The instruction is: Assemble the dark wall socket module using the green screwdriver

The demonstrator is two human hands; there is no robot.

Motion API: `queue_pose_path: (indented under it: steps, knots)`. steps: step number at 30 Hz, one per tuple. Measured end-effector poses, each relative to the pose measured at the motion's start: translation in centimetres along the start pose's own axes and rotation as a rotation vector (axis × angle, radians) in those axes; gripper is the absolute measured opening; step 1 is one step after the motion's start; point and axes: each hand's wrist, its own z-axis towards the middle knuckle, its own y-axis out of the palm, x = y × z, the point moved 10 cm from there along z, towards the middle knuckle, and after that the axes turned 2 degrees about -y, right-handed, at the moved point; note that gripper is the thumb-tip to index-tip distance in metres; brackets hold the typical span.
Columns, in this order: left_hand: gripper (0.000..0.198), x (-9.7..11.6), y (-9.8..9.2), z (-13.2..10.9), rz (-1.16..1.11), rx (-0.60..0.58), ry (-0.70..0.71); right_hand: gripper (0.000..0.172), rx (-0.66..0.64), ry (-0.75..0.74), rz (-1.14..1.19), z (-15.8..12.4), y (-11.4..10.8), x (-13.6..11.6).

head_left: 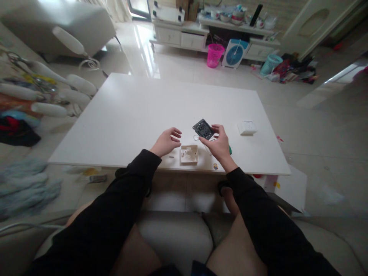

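Between the thumb and fingers of my right hand (219, 144) is a dark grey socket module (203, 128), tilted above the table with slots and openings on its visible face. My left hand (167, 142) hovers to the left with fingers apart and slightly curled, touching nothing. Below and between the hands, a white square wall box (189, 155) lies with its hollow side up near the table's front edge. A white frame-like part (196, 137) lies partly hidden behind the socket module. Beside my right wrist a green object (230, 150) shows in part.
The white table (138, 111) stretches ahead. At its right sits an assembled white wall socket (247, 127). A small dark pin-like piece (171, 156) and a small yellow sticker-like item (215, 166) lie near the front edge. A pink basket (214, 55) stands on the floor beyond.
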Motion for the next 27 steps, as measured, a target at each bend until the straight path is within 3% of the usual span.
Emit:
queue_pose_path:
  steps: [3,7,14,20,27]
  knots:
    - [0.062,-1.4,1.4,-0.1,0.290,-0.092,0.050,0.066,-0.065,-0.021,-0.067,0.3,0.1,0.3]
    - [0.086,-2.8,4.0,-0.5,0.508,-0.190,0.125,0.064,-0.290,-0.144,-0.230,-0.3,2.3,-0.4]
    - [0.090,-3.9,5.7,-0.5,0.660,-0.250,0.200,0.060,-0.598,-0.353,-0.408,-3.3,6.2,-1.2]
    - [0.105,-4.2,5.6,-0.4,0.705,-0.232,0.184,0.061,-0.679,-0.340,-0.429,-4.6,7.6,-0.4]
    - [0.085,-4.1,6.1,-0.6,0.760,-0.281,0.212,0.063,-0.717,-0.318,-0.452,-5.4,8.5,0.8]
